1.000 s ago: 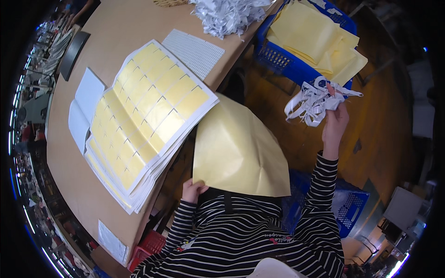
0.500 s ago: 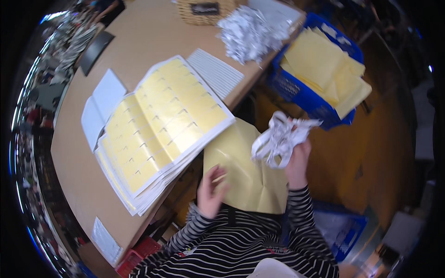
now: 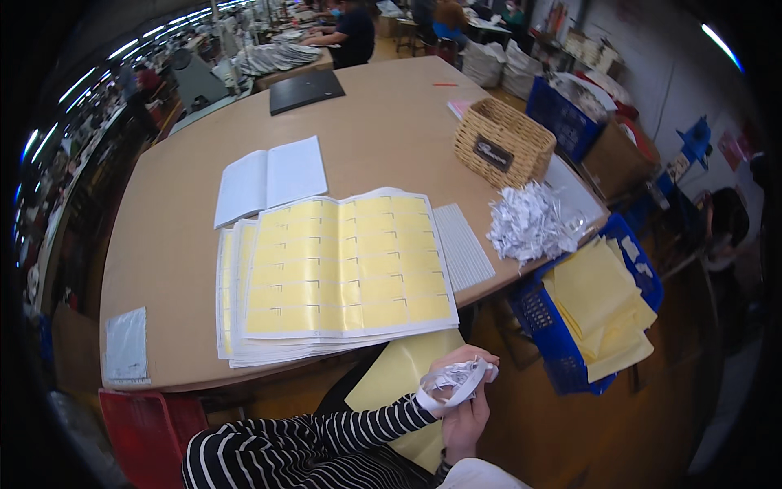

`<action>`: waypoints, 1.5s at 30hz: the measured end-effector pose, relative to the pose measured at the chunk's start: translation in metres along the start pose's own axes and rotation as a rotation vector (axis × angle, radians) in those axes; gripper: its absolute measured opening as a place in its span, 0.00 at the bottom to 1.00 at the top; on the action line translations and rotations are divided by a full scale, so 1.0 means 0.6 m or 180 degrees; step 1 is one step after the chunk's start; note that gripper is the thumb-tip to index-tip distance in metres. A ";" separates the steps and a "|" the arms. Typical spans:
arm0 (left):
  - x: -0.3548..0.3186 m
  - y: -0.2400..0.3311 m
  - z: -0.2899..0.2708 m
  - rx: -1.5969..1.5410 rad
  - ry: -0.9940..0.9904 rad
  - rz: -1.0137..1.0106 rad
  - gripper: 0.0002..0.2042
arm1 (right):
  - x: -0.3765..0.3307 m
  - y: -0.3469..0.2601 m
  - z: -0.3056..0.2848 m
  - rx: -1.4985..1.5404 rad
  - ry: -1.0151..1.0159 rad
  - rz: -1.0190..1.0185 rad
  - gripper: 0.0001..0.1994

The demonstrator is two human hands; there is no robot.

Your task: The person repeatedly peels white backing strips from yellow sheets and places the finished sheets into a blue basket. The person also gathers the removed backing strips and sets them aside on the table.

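Observation:
My two hands meet over my lap, at the near right of the table. Between them is a crumpled bundle of white paper strips (image 3: 453,378), one strip looping round its near side. My left hand (image 3: 463,357) reaches across and closes over the bundle's far side. From below, my right hand (image 3: 466,420) grips it with the fingers pointing up. A large yellow sheet (image 3: 399,368) lies over my lap under the forearms. Close by on the table (image 3: 179,285) rests a stack of yellow label sheets (image 3: 350,261) with white margins.
White paper scraps (image 3: 533,224) are heaped at the table's right edge, beside a wicker basket (image 3: 505,143). A blue crate (image 3: 542,326) holding yellow sheets (image 3: 599,293) stands right of the table. An open notebook (image 3: 273,179) lies beyond the stack; a red chair (image 3: 151,432) stands near left.
My left hand has come across to the right and closed on the strips beside my right hand. The view has swung, bringing the far side of the table and the room into sight.

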State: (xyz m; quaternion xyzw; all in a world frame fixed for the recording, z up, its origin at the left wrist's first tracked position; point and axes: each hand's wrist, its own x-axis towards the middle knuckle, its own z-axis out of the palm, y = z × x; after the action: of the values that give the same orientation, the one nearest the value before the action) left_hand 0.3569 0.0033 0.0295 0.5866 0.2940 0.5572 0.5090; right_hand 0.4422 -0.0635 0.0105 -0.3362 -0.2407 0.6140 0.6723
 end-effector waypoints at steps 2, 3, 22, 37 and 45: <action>0.002 -0.006 0.006 -0.1567 0.0360 -0.0715 0.14 | 0.008 0.011 0.039 -0.0232 0.0487 -0.0395 0.25; 0.004 -0.010 0.010 -0.2315 0.0547 -0.1206 0.14 | 0.012 0.016 0.055 -0.0351 0.0736 -0.0598 0.24; 0.097 0.087 -0.217 -0.1511 0.2725 0.0894 0.28 | -0.032 0.035 0.009 -0.1851 0.0062 -0.1239 0.17; -0.058 -0.071 -0.033 -0.3109 -0.0500 -0.2461 0.36 | 0.049 -0.033 -0.042 -0.3721 -0.0308 -0.2076 0.09; -0.194 -0.175 -0.056 0.3500 -0.2430 -0.0836 0.33 | 0.014 -0.181 -0.154 -0.2359 0.2664 -0.2393 0.19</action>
State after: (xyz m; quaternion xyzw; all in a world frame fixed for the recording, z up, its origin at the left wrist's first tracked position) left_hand 0.3244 -0.0616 -0.1137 0.8749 0.4029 0.0144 0.2684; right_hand 0.5834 -0.0718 0.0304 -0.6476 -0.2553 0.0331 0.7171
